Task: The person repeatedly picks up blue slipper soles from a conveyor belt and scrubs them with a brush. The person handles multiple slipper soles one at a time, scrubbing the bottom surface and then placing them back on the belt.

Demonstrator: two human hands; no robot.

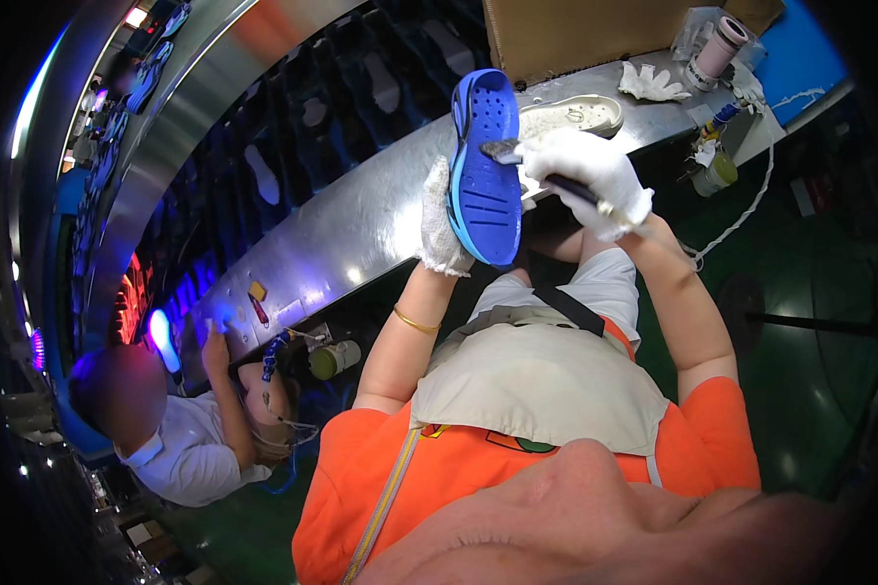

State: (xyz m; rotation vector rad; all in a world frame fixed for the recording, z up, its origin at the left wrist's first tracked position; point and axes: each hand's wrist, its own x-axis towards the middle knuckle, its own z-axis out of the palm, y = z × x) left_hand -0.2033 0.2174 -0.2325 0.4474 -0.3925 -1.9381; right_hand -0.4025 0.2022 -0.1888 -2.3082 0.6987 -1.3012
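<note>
My left hand (441, 226), in a white knit glove, grips a blue shoe sole (490, 195) by its left side. The sole is held up on end with its inner face toward me, showing small holes near the toe and slots lower down. In my gloved right hand (587, 177) is a brush (500, 150) with a dark handle. Its bristle end is at the sole's right edge; whether it touches, I cannot tell. Behind my right hand a white shoe-shaped piece (595, 114) lies on the metal ledge (380, 219), partly hidden.
Beyond the ledge, a dark conveyor bears several soles (263, 174). A cardboard box (576, 39), a loose white glove (652, 84) and a pink tumbler (720, 47) are at the back right. A green-labelled jar (716, 174) hangs below. A co-worker (200, 439) sits at left.
</note>
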